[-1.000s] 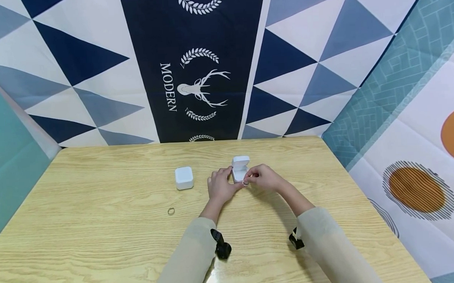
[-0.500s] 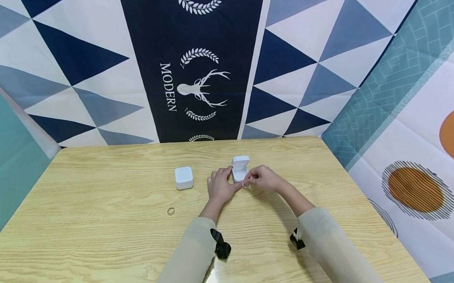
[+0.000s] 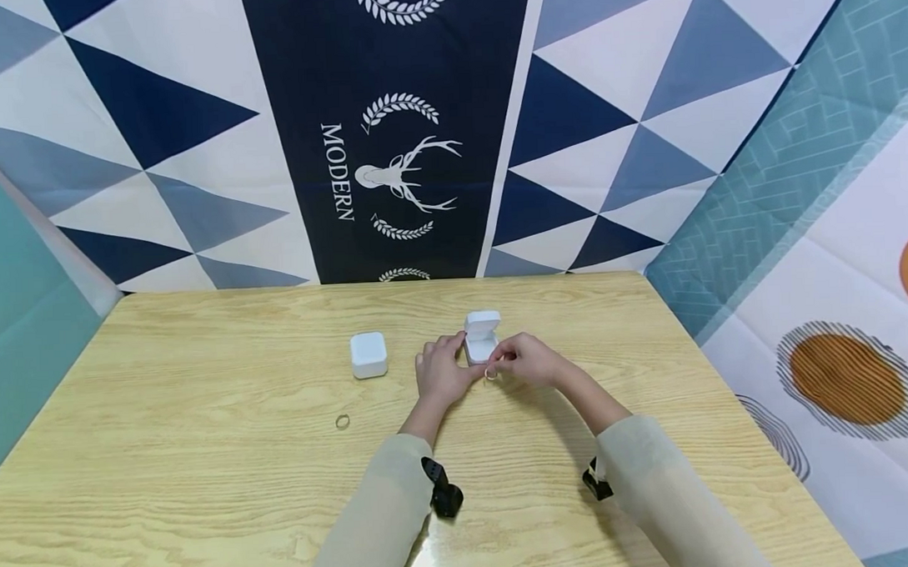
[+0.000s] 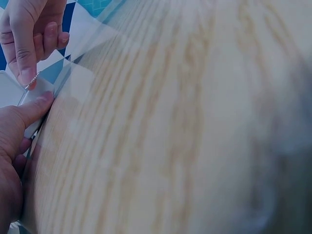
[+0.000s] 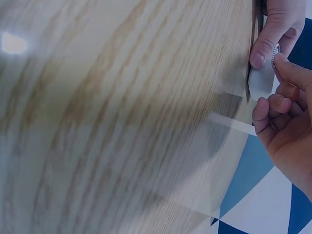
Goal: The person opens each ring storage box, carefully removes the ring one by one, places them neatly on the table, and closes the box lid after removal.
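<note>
A small white ring box stands on the wooden table with its lid raised. My left hand holds the box from the left, thumb across its front and fingers along its side. At the box's front right, my right hand pinches a ring between thumb and forefinger. In the right wrist view the ring shows a beaded or stone-set band, close to the left thumb. The left wrist view shows the same ring over the box's edge, under the right fingertips.
To the left stands a second white box, its lid down. Nearer the front, another ring lies on the table. Patterned cloth hangs behind the table's back edge and along the sides.
Both hands stay at the ring box. The ring between the right fingertips turns slightly, showing more of its round outline; otherwise little moves.
</note>
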Tool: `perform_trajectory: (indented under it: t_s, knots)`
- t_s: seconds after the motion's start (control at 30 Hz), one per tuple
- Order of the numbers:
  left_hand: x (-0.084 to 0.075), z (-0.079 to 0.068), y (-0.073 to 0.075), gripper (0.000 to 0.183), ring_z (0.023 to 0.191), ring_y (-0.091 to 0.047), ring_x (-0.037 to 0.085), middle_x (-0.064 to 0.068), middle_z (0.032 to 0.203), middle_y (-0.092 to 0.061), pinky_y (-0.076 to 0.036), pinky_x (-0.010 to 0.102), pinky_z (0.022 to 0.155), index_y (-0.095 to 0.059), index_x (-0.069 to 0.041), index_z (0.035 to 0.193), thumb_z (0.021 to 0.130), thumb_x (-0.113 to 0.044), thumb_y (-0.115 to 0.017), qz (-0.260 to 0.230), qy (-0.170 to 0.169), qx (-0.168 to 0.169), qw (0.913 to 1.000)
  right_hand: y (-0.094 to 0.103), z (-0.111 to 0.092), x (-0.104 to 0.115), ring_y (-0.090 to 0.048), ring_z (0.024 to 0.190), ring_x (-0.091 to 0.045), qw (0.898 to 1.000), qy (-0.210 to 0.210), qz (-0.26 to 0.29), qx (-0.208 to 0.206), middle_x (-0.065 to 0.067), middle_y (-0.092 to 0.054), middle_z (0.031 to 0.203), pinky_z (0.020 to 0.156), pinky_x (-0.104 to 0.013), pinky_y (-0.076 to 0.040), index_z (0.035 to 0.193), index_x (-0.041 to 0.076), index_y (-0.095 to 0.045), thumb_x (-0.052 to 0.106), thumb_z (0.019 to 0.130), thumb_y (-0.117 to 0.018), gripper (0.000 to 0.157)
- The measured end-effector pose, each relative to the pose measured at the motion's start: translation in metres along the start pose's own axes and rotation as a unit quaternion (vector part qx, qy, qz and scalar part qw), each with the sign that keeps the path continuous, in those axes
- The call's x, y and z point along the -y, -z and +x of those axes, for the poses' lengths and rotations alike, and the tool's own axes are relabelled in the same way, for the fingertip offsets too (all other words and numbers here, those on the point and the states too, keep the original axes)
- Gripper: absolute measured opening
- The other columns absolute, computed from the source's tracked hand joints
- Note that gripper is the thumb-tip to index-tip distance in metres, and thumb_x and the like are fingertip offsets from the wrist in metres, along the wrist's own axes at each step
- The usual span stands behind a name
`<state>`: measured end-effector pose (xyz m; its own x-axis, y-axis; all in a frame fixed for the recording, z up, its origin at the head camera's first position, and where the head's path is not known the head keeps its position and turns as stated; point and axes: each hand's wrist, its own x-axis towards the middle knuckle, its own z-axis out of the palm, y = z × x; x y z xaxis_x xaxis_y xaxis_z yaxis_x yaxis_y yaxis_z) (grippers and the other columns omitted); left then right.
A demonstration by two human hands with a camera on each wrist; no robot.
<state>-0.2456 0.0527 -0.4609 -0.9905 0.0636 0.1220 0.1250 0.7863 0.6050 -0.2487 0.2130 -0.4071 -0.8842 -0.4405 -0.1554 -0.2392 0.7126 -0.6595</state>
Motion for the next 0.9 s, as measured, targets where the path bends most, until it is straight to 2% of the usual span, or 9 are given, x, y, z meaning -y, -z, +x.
perform_trajectory:
  t_s: [0.9]
  knots:
    - [-0.0005, -0.0005, 0.0006, 0.076, 0.1, -0.045, 0.019, 0.001, 0.124, -0.052, -0.028, 0.034, 0.083, -0.045, -0.018, 0.13, 0.067, -0.056, -0.065, -0.011, -0.005, 0.0, 0.9999, -0.005, -0.0041, -0.0036, -0.04, 0.054, -0.007, 1.0, -0.012, 0.006, 0.018, -0.006, -0.06, 0.068, 0.049, -0.019, -0.034, 0.081, 0.007, -0.066, 0.017, 0.081, -0.063, 0.011]
